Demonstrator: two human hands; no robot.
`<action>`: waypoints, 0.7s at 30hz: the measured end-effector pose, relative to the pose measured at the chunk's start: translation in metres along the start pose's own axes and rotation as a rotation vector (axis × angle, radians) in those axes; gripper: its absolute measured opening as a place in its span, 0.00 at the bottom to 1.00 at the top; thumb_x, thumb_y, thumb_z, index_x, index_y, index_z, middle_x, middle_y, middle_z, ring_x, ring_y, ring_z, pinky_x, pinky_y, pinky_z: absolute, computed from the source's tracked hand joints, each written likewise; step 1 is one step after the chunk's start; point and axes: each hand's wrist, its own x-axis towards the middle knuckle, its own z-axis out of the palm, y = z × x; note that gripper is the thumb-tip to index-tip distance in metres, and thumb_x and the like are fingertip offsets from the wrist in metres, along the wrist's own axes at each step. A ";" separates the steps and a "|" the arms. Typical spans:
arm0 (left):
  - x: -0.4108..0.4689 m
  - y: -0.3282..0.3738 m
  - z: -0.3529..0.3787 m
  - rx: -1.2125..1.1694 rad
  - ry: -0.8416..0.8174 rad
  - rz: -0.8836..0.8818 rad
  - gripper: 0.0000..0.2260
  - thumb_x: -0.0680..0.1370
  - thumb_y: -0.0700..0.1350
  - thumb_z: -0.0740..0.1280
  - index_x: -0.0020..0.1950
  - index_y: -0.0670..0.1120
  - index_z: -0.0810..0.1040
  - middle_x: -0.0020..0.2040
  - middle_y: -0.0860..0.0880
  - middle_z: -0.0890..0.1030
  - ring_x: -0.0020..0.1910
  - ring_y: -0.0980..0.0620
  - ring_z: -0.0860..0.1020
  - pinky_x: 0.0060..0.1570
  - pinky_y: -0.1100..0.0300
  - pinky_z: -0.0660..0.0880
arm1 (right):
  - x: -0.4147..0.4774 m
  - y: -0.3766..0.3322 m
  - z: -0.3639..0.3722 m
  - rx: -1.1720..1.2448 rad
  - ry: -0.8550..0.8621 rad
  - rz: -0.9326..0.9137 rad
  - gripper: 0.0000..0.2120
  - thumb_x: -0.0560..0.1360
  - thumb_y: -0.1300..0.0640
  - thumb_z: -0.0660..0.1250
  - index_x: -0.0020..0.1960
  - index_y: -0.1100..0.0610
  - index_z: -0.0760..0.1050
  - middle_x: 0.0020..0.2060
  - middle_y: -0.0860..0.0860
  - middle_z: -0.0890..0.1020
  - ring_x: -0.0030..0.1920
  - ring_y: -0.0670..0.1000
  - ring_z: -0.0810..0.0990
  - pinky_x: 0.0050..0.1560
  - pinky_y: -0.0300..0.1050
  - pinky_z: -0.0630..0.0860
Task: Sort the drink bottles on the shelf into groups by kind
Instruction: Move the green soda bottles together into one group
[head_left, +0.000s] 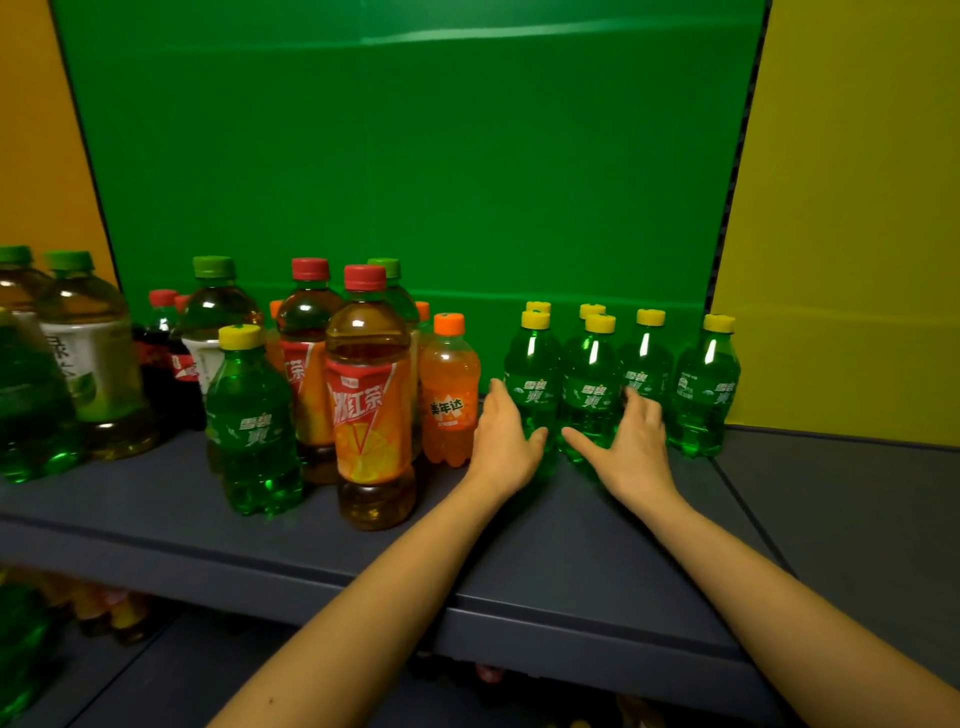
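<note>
Several small green soda bottles with yellow caps (589, 387) stand grouped at the right of the dark shelf (519, 540). My left hand (501, 436) lies open against the leftmost bottle of that group (530, 379). My right hand (631, 441) is open too, fingers spread in front of the middle bottles. One more green soda bottle (252, 421) stands apart at the left front. Beside it are two iced tea bottles with red caps (369, 400), an orange soda bottle (449, 395), cola bottles (166, 358) and green tea bottles (93, 358).
A green panel (415, 156) backs the shelf, with yellow panels (841, 208) on both sides. A second shelf section (852, 509) adjoins at the right. More bottles (31, 629) sit on the lower shelf at the left.
</note>
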 end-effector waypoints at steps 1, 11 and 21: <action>-0.005 0.003 -0.005 0.011 -0.020 0.021 0.35 0.74 0.42 0.68 0.74 0.39 0.52 0.74 0.40 0.60 0.74 0.45 0.57 0.73 0.51 0.57 | -0.003 -0.004 -0.004 -0.007 0.024 -0.025 0.41 0.71 0.49 0.70 0.74 0.62 0.52 0.71 0.58 0.60 0.70 0.59 0.60 0.68 0.50 0.61; -0.121 -0.011 -0.154 -0.269 0.112 0.295 0.05 0.71 0.44 0.68 0.46 0.47 0.80 0.42 0.53 0.81 0.40 0.59 0.79 0.40 0.67 0.75 | -0.086 -0.094 -0.032 0.470 0.163 -0.462 0.14 0.72 0.57 0.63 0.57 0.48 0.72 0.53 0.42 0.74 0.53 0.41 0.75 0.51 0.29 0.71; -0.122 -0.157 -0.309 0.059 0.677 0.123 0.18 0.73 0.44 0.69 0.60 0.43 0.71 0.55 0.48 0.72 0.56 0.48 0.74 0.57 0.58 0.72 | -0.137 -0.208 0.090 0.448 -0.087 -0.553 0.27 0.73 0.53 0.63 0.71 0.51 0.61 0.68 0.43 0.65 0.69 0.38 0.61 0.68 0.30 0.58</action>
